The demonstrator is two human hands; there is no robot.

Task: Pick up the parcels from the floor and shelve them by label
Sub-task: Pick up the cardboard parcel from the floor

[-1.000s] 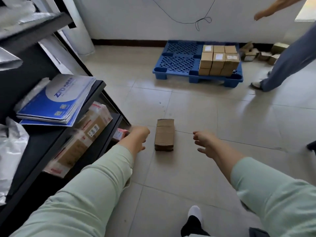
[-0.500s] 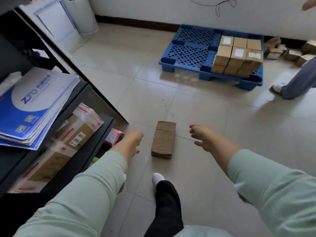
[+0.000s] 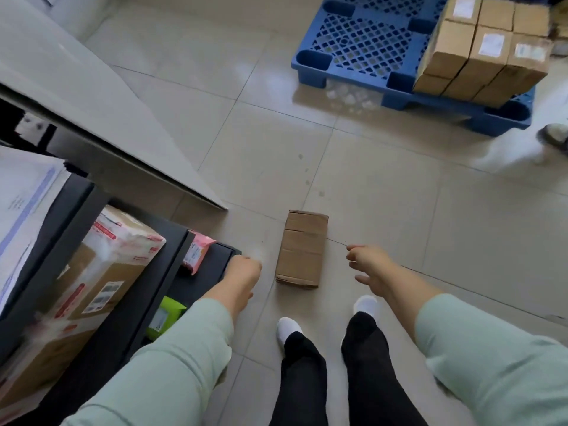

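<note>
The view had tipped further down than half a second before, bringing both white shoes (image 3: 364,305) into sight. The cardboard parcel (image 3: 301,249) lay flat on the floor (image 3: 399,210), unmoved, between the hands. Left hand (image 3: 244,272) and right hand (image 3: 370,265) hung loosely curled, grasping nothing, neither touching it.

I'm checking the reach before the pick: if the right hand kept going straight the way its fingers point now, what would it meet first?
Probably the cardboard parcel on the floor. The right hand is open, its fingers aimed left and down at the parcel's right side, with only bare tile between them. Its height above the floor is unclear.
</note>
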